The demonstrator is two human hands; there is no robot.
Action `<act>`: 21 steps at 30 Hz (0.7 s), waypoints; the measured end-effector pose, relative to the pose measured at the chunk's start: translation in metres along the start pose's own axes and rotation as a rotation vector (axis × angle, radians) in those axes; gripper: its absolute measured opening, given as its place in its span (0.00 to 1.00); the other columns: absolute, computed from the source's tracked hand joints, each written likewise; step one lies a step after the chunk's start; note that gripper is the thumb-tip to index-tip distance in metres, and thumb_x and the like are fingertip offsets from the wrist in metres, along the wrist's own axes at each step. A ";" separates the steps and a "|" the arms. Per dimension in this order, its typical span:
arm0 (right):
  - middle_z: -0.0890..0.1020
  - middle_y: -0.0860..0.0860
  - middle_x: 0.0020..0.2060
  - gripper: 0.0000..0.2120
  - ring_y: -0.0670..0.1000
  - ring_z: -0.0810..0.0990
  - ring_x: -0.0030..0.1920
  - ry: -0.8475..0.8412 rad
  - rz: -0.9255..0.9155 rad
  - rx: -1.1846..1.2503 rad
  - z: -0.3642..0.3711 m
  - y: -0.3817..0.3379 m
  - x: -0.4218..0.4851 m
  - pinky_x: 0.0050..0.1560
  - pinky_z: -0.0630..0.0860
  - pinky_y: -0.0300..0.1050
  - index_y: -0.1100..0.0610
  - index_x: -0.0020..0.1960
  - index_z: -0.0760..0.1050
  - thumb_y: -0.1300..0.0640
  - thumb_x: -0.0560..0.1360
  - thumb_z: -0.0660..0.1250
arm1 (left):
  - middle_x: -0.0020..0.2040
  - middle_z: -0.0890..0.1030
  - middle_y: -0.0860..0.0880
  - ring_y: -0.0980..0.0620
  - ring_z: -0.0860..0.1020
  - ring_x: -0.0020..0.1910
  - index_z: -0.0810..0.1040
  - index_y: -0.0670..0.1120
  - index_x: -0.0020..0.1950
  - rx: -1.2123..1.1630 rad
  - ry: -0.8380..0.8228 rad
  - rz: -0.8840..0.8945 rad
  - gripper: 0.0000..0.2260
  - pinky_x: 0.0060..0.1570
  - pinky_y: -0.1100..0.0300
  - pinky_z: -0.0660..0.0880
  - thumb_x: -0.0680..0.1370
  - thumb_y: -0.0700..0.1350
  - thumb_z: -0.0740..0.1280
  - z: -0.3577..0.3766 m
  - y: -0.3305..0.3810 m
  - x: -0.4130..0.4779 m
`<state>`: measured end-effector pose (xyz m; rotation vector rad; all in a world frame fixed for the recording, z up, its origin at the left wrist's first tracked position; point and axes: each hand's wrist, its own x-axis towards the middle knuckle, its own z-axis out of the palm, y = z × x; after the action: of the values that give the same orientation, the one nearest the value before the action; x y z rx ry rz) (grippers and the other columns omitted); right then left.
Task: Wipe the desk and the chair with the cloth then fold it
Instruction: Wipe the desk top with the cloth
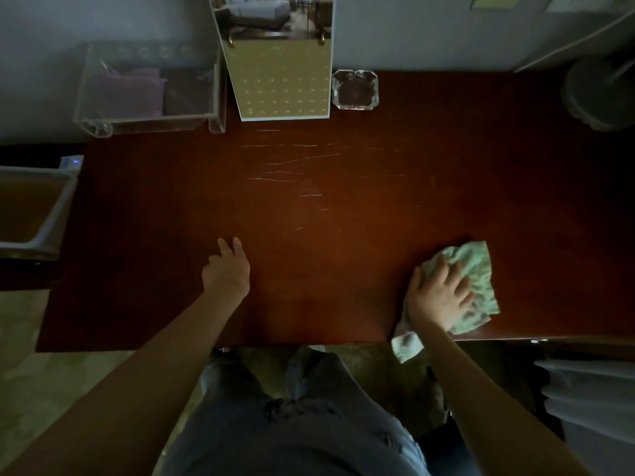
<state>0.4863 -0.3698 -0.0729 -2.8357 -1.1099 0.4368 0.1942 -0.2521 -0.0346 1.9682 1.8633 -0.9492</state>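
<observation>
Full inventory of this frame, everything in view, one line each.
desk: 1, dark red-brown, scratched, fills the middle
cloth: 1, mint green, near right edge, corner hanging over front
calendar: 1, tan and white, back centre
glass ashtray: 1, clear, right of calendar
acrylic tray: 1, clear, back left
tub: 1, white, beside desk's left end
left hand: 1, fingertips on desk, holding nothing
right hand: 1, pressing flat on cloth

You're in an office or study: scratched wood counter (343, 235) against the wall, stand-up calendar (281, 84), acrylic organiser tray (147, 123), glass ashtray (355, 90), carpet (20, 355) underfoot.
</observation>
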 end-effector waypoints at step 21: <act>0.54 0.49 0.76 0.28 0.56 0.53 0.75 -0.125 -0.335 -0.061 -0.012 -0.010 0.042 0.74 0.51 0.57 0.45 0.76 0.52 0.40 0.79 0.52 | 0.77 0.42 0.39 0.39 0.53 0.75 0.34 0.47 0.76 -0.065 -0.102 0.032 0.57 0.66 0.47 0.67 0.67 0.49 0.77 0.009 -0.004 -0.017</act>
<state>0.5125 -0.3340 -0.0694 -2.6244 -1.6109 0.5658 0.1888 -0.2704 -0.0305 1.8706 1.7791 -0.9488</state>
